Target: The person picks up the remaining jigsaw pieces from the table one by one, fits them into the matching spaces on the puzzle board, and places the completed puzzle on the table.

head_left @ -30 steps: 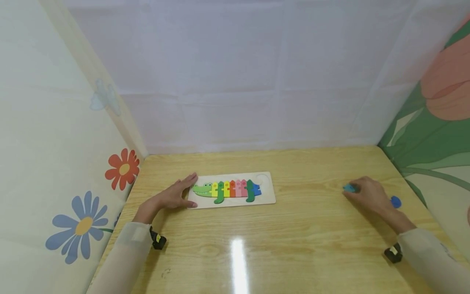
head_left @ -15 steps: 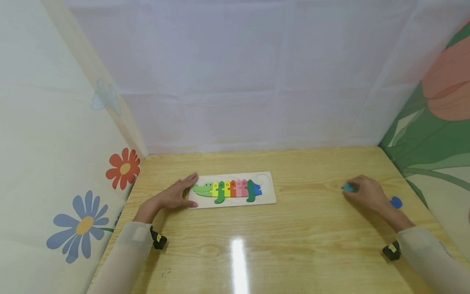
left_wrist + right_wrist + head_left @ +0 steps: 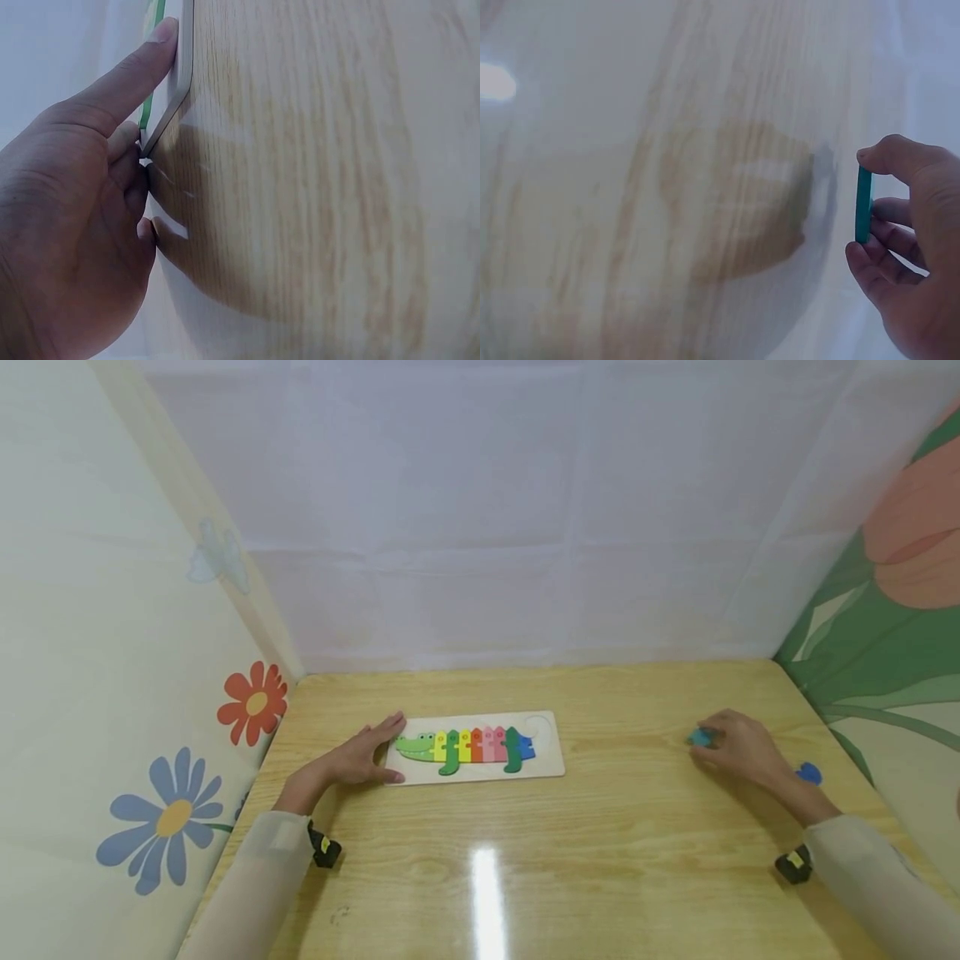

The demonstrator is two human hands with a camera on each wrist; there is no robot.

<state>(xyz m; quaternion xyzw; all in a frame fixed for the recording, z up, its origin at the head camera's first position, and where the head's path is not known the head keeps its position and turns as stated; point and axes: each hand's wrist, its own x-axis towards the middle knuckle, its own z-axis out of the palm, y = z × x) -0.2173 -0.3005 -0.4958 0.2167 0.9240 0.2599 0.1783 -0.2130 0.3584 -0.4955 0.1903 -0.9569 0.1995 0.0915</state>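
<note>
In the head view a pale wooden puzzle board lies at the left, bearing a crocodile of coloured pieces; a bare outline shows past its blue end piece. My left hand rests at the board's left end, thumb and forefinger spread across the corners; in the left wrist view the straight thumb lies on the board's top. On the right, my right hand pinches a small teal puzzle piece between thumb and fingertips. The right wrist view shows this teal piece edge-on, held above the table.
A rounded blue puzzle piece lies on the wooden table beside the right forearm. A white cloth wall stands at the back, and flower-printed walls flank the table.
My right hand has moved slightly left with the teal puzzle piece, and the piece shows more of its face. The left hand and the board have stayed put.
</note>
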